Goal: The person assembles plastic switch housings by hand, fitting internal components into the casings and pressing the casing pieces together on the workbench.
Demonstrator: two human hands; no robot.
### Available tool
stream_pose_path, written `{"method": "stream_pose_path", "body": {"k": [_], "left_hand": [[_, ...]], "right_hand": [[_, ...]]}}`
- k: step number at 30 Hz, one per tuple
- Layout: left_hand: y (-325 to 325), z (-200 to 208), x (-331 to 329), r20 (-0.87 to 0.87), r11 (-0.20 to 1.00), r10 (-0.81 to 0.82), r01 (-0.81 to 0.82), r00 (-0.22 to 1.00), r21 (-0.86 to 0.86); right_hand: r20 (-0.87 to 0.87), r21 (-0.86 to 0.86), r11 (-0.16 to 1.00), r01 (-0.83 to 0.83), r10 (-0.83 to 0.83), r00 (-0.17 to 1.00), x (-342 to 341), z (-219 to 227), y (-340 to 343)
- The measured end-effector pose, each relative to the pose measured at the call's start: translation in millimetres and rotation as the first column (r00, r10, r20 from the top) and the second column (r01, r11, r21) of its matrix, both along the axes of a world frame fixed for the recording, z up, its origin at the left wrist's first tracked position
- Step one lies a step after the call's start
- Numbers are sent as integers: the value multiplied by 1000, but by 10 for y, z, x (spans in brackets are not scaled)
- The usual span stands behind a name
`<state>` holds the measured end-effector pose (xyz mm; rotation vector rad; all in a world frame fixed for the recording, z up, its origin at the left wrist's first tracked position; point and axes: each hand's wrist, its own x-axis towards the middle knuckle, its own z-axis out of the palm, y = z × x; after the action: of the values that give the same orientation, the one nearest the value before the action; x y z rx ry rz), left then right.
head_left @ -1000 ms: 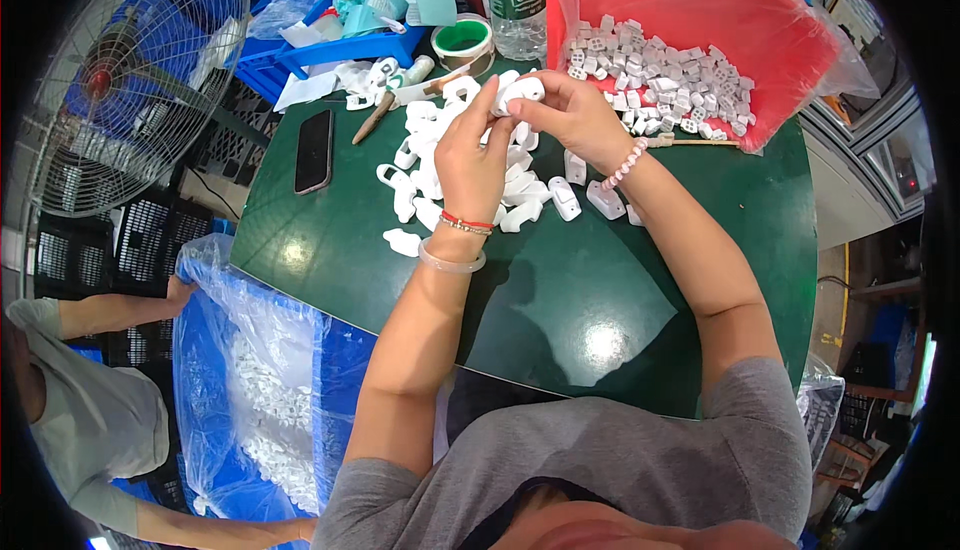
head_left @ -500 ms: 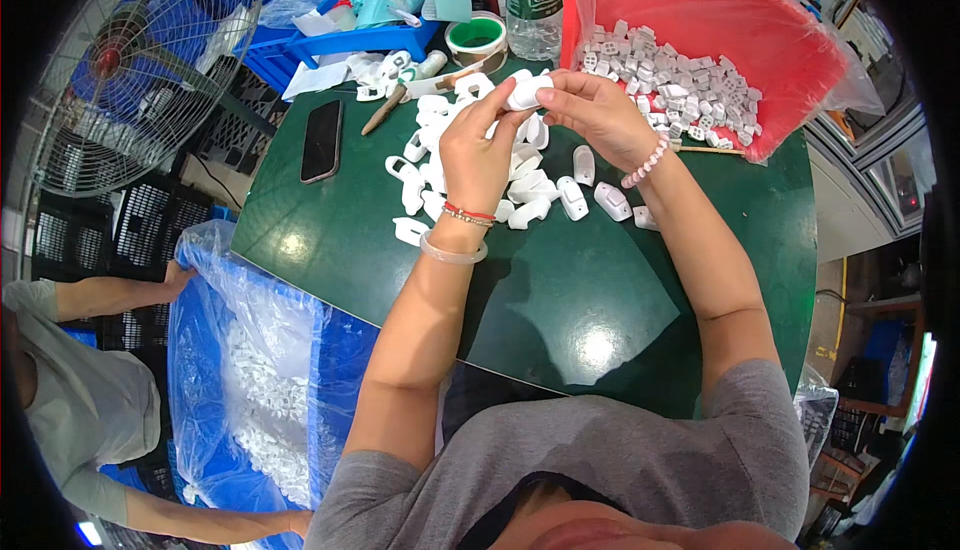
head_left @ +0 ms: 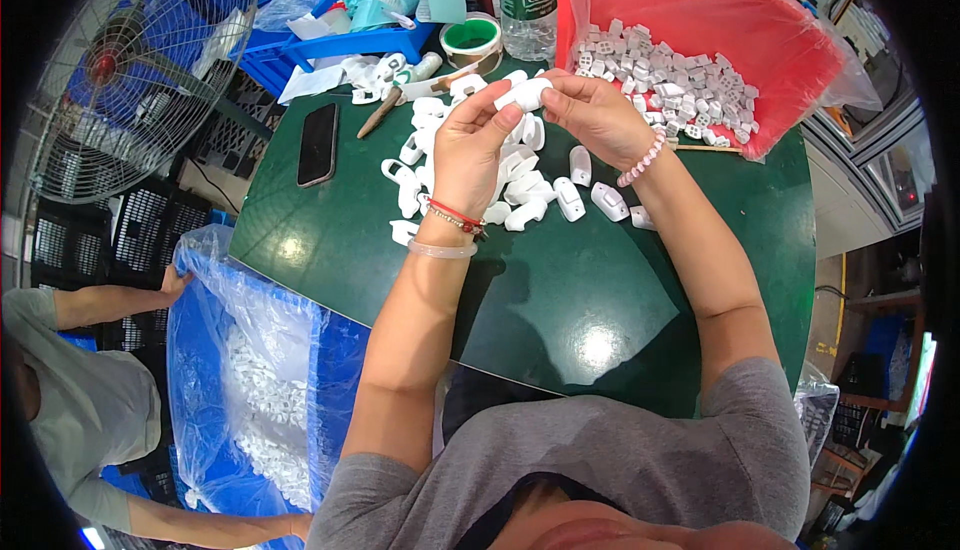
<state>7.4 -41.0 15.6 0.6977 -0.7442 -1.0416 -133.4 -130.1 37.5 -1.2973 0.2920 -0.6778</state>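
Both my hands hold one white rounded plastic part [head_left: 524, 96] between them, above the far middle of the green table. Thumb and fingers of my left hand [head_left: 470, 150] are closed on its left end. On its right end, my right hand [head_left: 604, 118] pinches with thumb and forefinger. Below and left of the part lies a loose pile of white plastic pieces [head_left: 408, 182], partly hidden by my left hand. Several finished-looking white oval casings [head_left: 609, 201] lie in a loose row below my right wrist.
A red lined bin [head_left: 700, 10] of small white blocks [head_left: 690, 90] stands far right. A phone [head_left: 318, 145], a wooden-handled tool [head_left: 380, 113], a tape roll [head_left: 471, 38], a bottle [head_left: 527, 5] and a blue tray [head_left: 350, 45] lie around. At left, another person grips a lined blue bin [head_left: 340, 370] beside a fan [head_left: 120, 65].
The white part has tilted and turned in my fingers. My left hand has shifted slightly left and down; my right hand has hardly moved.
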Motion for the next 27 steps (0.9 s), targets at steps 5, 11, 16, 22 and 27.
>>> {"method": "stream_pose_path", "body": {"k": [5,11,16,22,27], "left_hand": [[-36,5,-17,-37,991,-111,108,993,-79],[-24,24,3,32,996,-64,65,997,-63],[-8,67,-159,179,998,-4,14,984,-54],[44,138,-143,100,994,96,-90,990,-62],[16,135,-203,86,992,-5,16,996,-123]], "right_hand": [[30,-98,995,5,-2,1000,-56,30,4],[-150,-45,997,-66,58,987,-63,56,-60],[-329,-480,867,-136,-35,944,-417,483,-209],[-757,-652,638,-410,-509,410,-1199,425,-558],[-557,-831,453,-324,-669,492,-1409,-175,-312]]}}
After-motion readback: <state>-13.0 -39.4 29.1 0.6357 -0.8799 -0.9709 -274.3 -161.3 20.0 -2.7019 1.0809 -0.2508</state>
